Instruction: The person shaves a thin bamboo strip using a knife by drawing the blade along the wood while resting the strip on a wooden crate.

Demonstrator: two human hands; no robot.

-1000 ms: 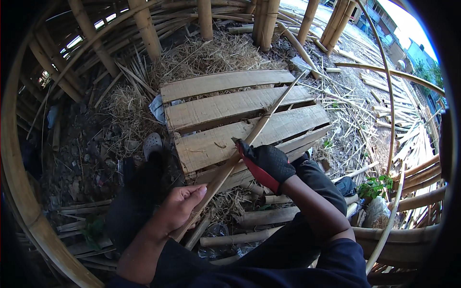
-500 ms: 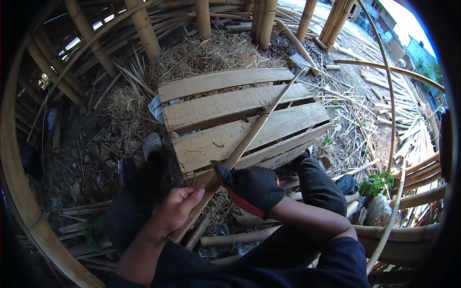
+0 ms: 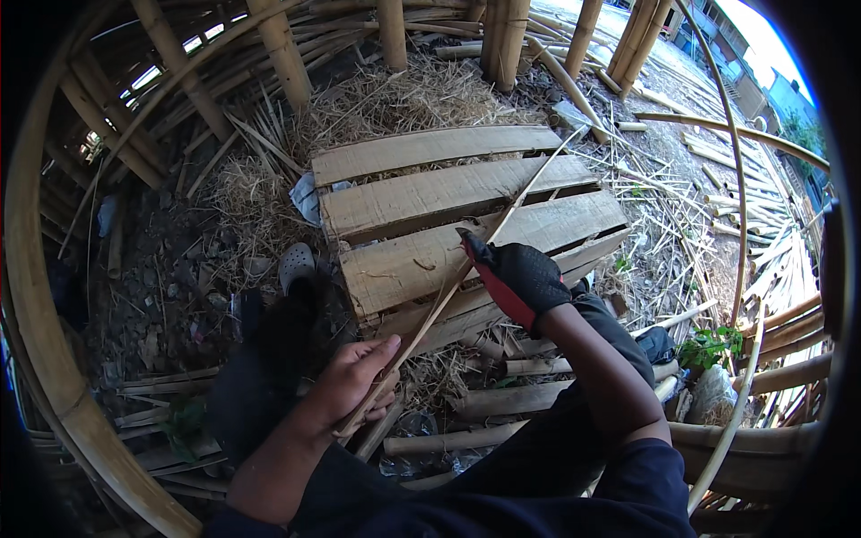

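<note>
My bare left hand (image 3: 359,381) is closed round the near end of a long, thin bamboo strip (image 3: 421,334). The strip slants away to the upper right across a low wooden slatted crate (image 3: 395,264). Farther along it, my right hand (image 3: 525,280), in a black and red glove, is closed against the strip over the crate's near right part. A dark pointed tip of a knife (image 3: 463,235) pokes out of the glove on its left side; the handle is hidden in the fist.
Upright bamboo poles (image 3: 395,36) stand beyond the crate, with dry shavings (image 3: 404,99) heaped before them. Cut bamboo (image 3: 771,247) lies in piles at the right. A bent bamboo pole (image 3: 54,386) curves along the left. My shoe (image 3: 297,265) rests beside the crate.
My right hand has slid up and away along the bamboo strip, apart from my left hand. The strip is now turned with its narrow edge showing. My left hand still holds its near end.
</note>
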